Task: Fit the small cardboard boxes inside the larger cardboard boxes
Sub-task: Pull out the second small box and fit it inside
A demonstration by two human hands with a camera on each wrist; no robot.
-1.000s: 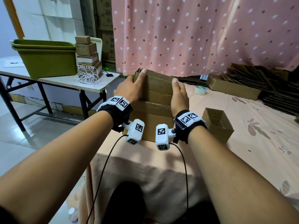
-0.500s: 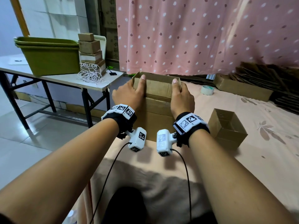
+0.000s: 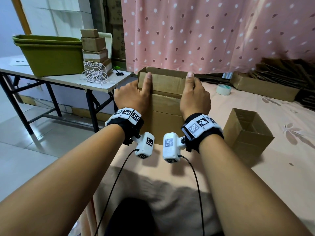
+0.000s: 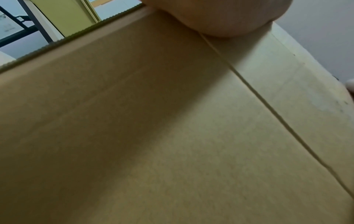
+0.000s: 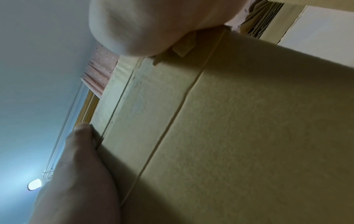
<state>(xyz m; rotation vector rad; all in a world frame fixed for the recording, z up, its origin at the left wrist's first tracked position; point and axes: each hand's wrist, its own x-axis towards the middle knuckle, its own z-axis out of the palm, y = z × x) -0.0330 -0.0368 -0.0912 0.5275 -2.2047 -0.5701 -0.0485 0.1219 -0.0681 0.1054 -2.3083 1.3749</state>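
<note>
A tall brown cardboard box (image 3: 167, 123) stands upright on the peach cloth in front of me. Its upper section (image 3: 167, 80) is open at the top. My left hand (image 3: 133, 97) grips that section's left side and my right hand (image 3: 194, 97) its right side. Both thumbs lie flat on the near face. The other fingers are hidden behind the box. Whether another box sits inside it, I cannot tell. A smaller open cardboard box (image 3: 247, 133) stands to the right, untouched. The wrist views show mostly box wall (image 4: 172, 121) (image 5: 249, 121) close up.
To the left stands a side table with green tubs (image 3: 51, 55), a stack of small boxes (image 3: 95, 48) and loose string (image 3: 97, 75). A tape roll (image 3: 223, 89), a long low box (image 3: 264, 86) and flattened cardboard (image 3: 289, 68) lie at the back right, under a pink curtain (image 3: 213, 31).
The tall box, skewed a second ago, now faces me squarely. Both hands have kept their grip on its upper section.
</note>
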